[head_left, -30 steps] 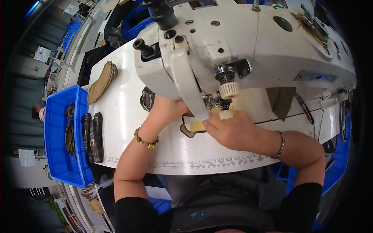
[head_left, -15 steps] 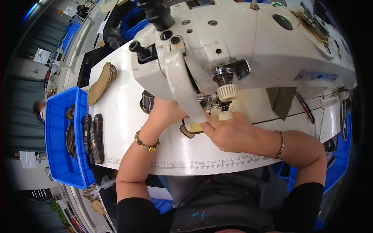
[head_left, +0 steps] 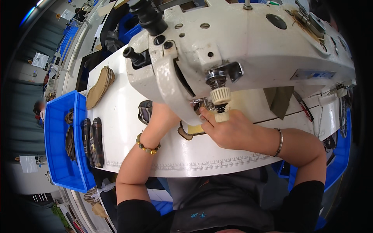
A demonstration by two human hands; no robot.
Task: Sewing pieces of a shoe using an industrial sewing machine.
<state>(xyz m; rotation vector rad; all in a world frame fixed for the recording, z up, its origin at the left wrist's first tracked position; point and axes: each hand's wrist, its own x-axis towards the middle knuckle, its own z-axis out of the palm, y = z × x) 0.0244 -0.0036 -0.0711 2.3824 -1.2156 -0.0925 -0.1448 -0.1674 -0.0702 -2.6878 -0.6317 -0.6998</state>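
The white sewing machine [head_left: 241, 42] stands over the work, its curved guard crossing in front of my left fingers. My left hand [head_left: 166, 115] lies left of the needle area; its fingertips are hidden behind the guard. A dark plaid fabric piece [head_left: 145, 111] sticks out beyond that wrist. My right hand [head_left: 230, 129] is closed, knuckles up, just below the cream tension knobs [head_left: 220, 94], with a fingertip close to the presser foot [head_left: 204, 103]. Between the hands shows a tan, dark-edged end of a piece [head_left: 185, 133]; what my right fingers grip is hidden.
Tan sole-shaped pieces [head_left: 100, 88] lie stacked at the left of the white table [head_left: 120, 136]. Plaid pieces [head_left: 93, 141] sit beside a blue bin [head_left: 64, 171]. Right of the needle are an olive fabric piece [head_left: 280, 101] and red-handled snips [head_left: 305, 106].
The view has shifted slightly, with the machine appearing farther left. My right fingertip now shows nearer the presser foot. Both hands stay around the needle area.
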